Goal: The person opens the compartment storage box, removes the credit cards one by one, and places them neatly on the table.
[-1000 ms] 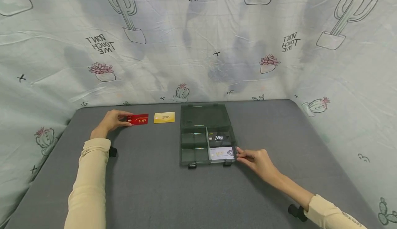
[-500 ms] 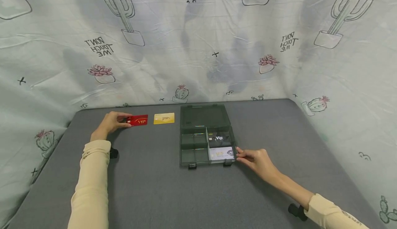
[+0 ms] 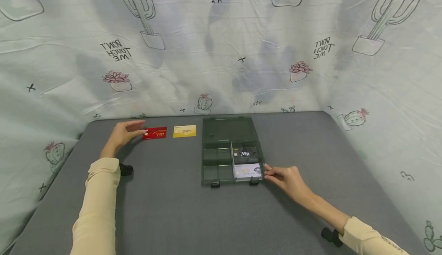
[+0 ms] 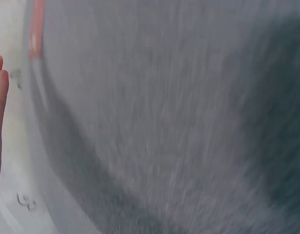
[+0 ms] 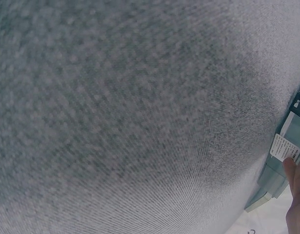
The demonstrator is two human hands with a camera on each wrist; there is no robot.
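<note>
Beside a red VIP card on the table, my left hand has its fingers and thumb spread apart, the thumb tip close to the card's left edge. In the left wrist view, fingers of this hand show at the left border, apart from the blurred red card. My right hand rests its fingertips against the right side of a dark green divided box with its lid folded back. A finger touches beside a label on it. A black Vip card and a white VIP card lie in the right-hand compartments.
A yellow card lies between the red card and the box. Two clasps show on the box's front edge. The grey table is bordered at the back and sides by a cactus-print cloth.
The left hand has let go of the red card; its fingers have spread and drawn slightly back to the left. The card stays on the table. The right hand has stayed at the box's side.
</note>
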